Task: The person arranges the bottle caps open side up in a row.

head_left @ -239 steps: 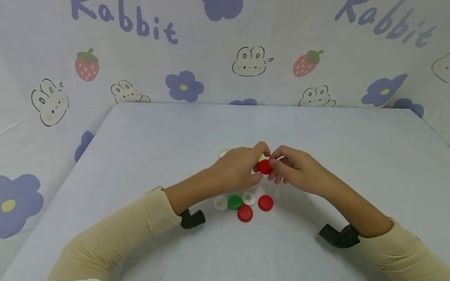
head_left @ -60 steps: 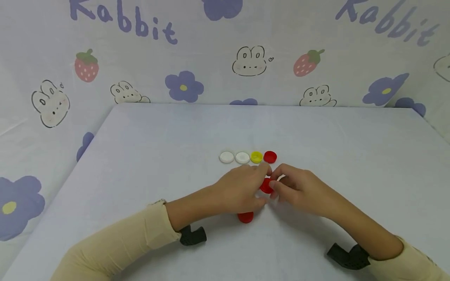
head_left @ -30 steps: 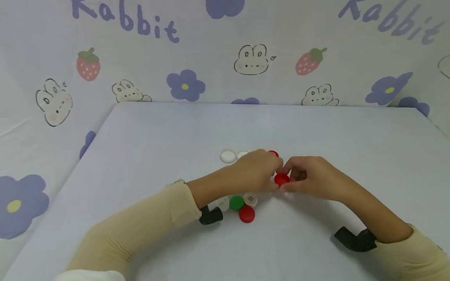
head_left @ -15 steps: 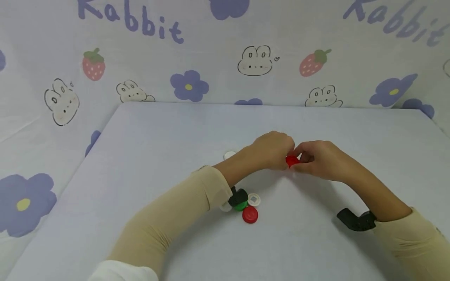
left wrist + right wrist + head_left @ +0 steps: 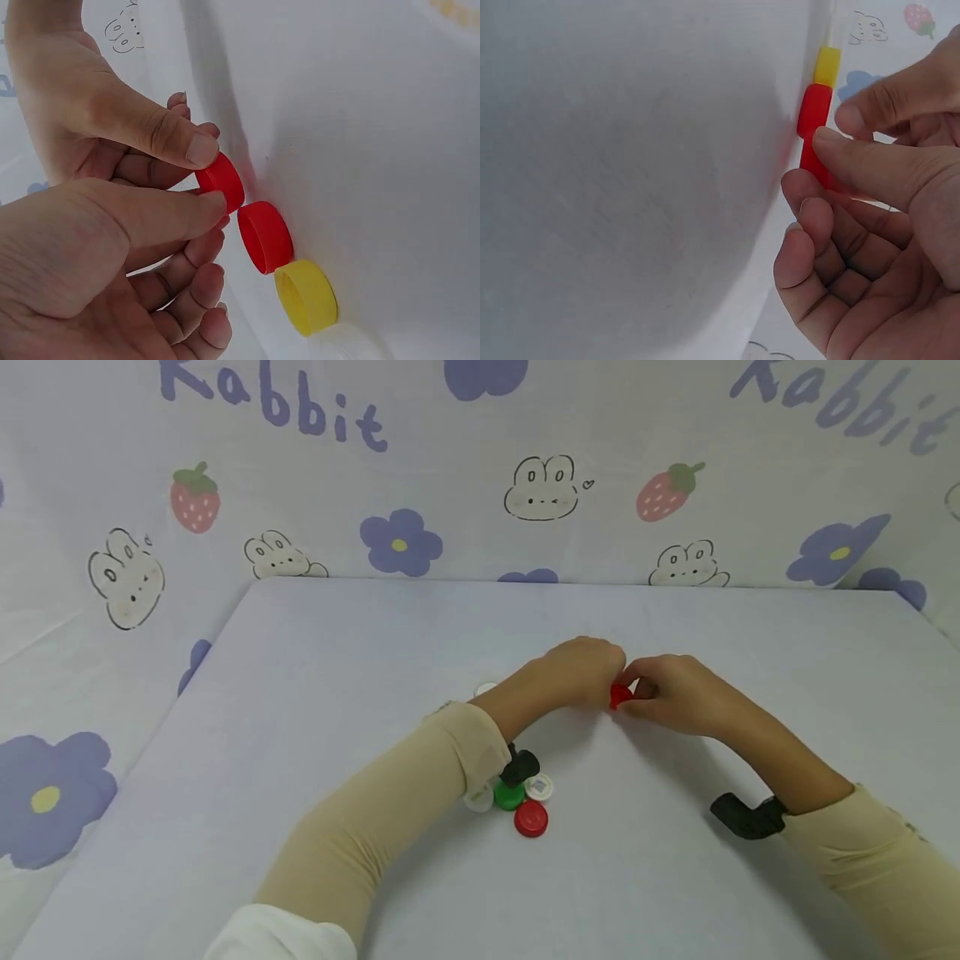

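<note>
My left hand (image 5: 585,670) and right hand (image 5: 678,693) meet over the far middle of the table. Between them, both pinch a red bottle cap (image 5: 621,696) by its edge with thumb and fingers. In the left wrist view this held cap (image 5: 223,180) stands right at the end of a row, close beside another red cap (image 5: 266,237). A yellow cap (image 5: 307,298) follows it. From the right wrist the same order shows: held cap (image 5: 811,161), red cap (image 5: 815,109), yellow cap (image 5: 827,66). My left hand and forearm hide most of the row in the head view.
A white cap (image 5: 485,689) shows at the row's left end. Nearer me lie a green cap (image 5: 510,795), a red cap (image 5: 531,819), a white cap with a printed pattern (image 5: 539,787) and a whitish cap (image 5: 477,798), partly under my left sleeve. A patterned cloth (image 5: 465,468) hangs behind the table.
A red cap joined the row's right end earlier. Another left the near group, and both hands carried it forward and right to the row's end. Over the last half second they barely moved.
</note>
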Demonstrator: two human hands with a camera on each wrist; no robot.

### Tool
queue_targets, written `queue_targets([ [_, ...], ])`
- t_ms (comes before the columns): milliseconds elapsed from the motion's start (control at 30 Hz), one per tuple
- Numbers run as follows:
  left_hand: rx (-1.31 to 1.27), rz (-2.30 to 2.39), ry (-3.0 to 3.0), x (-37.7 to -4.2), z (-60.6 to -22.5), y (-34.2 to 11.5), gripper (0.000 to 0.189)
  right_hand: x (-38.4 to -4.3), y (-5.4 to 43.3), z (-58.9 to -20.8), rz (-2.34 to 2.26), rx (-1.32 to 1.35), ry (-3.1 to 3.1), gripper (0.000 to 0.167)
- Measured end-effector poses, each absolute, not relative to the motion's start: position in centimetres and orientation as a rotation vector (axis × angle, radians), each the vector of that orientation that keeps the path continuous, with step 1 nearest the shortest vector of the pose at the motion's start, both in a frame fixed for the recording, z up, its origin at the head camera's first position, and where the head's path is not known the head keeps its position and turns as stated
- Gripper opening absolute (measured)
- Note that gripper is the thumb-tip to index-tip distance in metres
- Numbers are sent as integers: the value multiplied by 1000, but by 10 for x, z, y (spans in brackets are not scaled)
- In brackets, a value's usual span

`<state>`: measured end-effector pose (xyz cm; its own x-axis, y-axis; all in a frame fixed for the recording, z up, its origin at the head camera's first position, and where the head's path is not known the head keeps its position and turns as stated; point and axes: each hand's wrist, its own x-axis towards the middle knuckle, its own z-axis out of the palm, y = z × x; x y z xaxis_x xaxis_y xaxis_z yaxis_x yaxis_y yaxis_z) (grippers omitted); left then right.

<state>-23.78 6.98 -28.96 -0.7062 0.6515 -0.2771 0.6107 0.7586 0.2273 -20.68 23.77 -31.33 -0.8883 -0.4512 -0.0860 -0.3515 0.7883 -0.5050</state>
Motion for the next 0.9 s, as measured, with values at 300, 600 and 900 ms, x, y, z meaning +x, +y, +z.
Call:
queue_targets([
  [300,922,170,2616,-245,-294,71,19,-212,233,-315,-712,-600,2769,26],
  [600,858,143,2623,-244,-298,73,20,-212,233,-316,-722,-597,2740,26],
  [900,874,125,2636,-243,-298,71,21,-211,233,-319,-747,-625,2752,24],
])
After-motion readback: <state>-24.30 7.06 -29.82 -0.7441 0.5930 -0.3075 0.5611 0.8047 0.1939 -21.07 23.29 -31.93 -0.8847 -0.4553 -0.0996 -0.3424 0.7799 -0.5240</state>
